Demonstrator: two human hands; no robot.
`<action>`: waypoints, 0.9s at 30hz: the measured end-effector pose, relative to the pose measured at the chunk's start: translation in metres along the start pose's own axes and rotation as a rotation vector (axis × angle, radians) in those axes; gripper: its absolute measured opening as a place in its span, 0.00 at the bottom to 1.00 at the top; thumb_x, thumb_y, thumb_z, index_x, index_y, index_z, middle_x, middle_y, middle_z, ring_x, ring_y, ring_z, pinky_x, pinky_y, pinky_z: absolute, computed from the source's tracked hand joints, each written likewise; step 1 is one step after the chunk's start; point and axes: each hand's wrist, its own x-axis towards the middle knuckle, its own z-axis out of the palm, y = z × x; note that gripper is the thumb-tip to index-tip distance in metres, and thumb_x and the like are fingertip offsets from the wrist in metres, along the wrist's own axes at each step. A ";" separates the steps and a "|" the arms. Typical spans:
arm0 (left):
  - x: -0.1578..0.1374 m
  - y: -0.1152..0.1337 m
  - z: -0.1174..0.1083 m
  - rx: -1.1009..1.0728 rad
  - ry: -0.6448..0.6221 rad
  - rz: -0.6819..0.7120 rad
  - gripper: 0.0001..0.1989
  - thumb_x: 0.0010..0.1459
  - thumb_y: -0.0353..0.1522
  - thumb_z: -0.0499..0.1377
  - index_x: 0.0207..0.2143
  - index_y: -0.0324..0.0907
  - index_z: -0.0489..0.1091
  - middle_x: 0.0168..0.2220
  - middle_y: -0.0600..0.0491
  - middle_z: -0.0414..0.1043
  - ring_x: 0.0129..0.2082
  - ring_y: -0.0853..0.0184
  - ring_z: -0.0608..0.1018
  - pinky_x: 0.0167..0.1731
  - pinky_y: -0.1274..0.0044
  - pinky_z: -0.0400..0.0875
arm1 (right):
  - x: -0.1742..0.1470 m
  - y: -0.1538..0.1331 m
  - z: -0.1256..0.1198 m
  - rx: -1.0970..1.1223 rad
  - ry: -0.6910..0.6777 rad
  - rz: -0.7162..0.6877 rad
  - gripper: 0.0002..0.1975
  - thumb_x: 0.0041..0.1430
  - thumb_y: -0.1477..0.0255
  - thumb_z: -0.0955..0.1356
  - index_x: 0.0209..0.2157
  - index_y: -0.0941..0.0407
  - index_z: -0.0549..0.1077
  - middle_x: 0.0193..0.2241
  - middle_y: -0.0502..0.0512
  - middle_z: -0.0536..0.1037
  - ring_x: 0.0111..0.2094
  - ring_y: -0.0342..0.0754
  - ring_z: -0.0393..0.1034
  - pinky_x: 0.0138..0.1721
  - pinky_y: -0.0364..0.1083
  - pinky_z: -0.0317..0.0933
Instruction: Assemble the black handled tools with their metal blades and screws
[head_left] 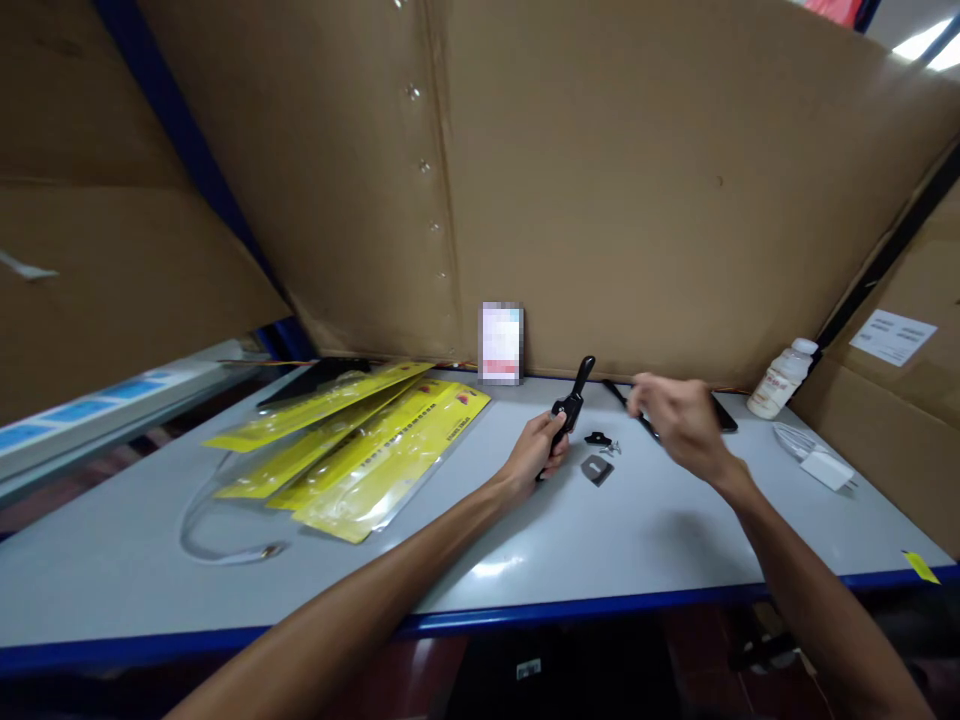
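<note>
My left hand [536, 452] is closed around the body of a black spokeshave [568, 408], one handle pointing up and away. Just right of it on the table lie a flat grey blade [598, 470], a small black cap piece [598, 438] and some small silver screws [613, 449]. My right hand [679, 418] is raised over the table, its fingers bent and smeared by motion; whether they hold anything does not show. Behind that hand lies a long thin black object [634, 408], partly covered by the fingers.
Yellow plastic-wrapped packages [375, 450] overlap on the left, beside a white cable [191, 520]. A phone-like screen [501, 343] leans on the cardboard wall [600, 200]. To the right are a bottle [784, 380], a white charger [827, 468] and a dark flat object [724, 412].
</note>
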 end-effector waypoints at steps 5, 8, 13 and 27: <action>-0.002 0.004 -0.001 0.015 0.026 0.002 0.13 0.63 0.41 0.55 0.31 0.43 0.59 0.17 0.64 0.54 0.11 0.79 0.51 0.10 0.86 0.43 | 0.024 0.043 0.022 -0.194 -0.430 0.108 0.12 0.64 0.73 0.66 0.28 0.58 0.77 0.22 0.52 0.74 0.24 0.44 0.64 0.29 0.44 0.51; -0.003 0.006 0.000 0.017 0.040 -0.007 0.12 0.63 0.40 0.54 0.31 0.43 0.59 0.17 0.64 0.54 0.11 0.79 0.52 0.10 0.86 0.44 | 0.020 0.065 0.030 -0.182 -0.531 0.136 0.04 0.56 0.74 0.72 0.36 0.57 0.77 0.25 0.51 0.77 0.27 0.45 0.67 0.29 0.42 0.52; -0.004 0.005 0.002 0.033 0.022 -0.021 0.13 0.63 0.41 0.56 0.31 0.43 0.58 0.16 0.64 0.55 0.11 0.78 0.52 0.10 0.86 0.44 | 0.004 0.078 0.041 -0.175 -0.578 0.125 0.10 0.55 0.74 0.72 0.41 0.54 0.76 0.31 0.51 0.78 0.31 0.46 0.69 0.30 0.43 0.53; -0.009 0.004 0.000 0.069 0.012 -0.052 0.16 0.60 0.44 0.59 0.31 0.43 0.59 0.17 0.64 0.55 0.11 0.79 0.53 0.09 0.86 0.45 | 0.001 0.084 0.053 -0.128 -0.252 0.181 0.06 0.51 0.80 0.66 0.24 0.55 0.69 0.22 0.54 0.75 0.23 0.46 0.67 0.24 0.45 0.52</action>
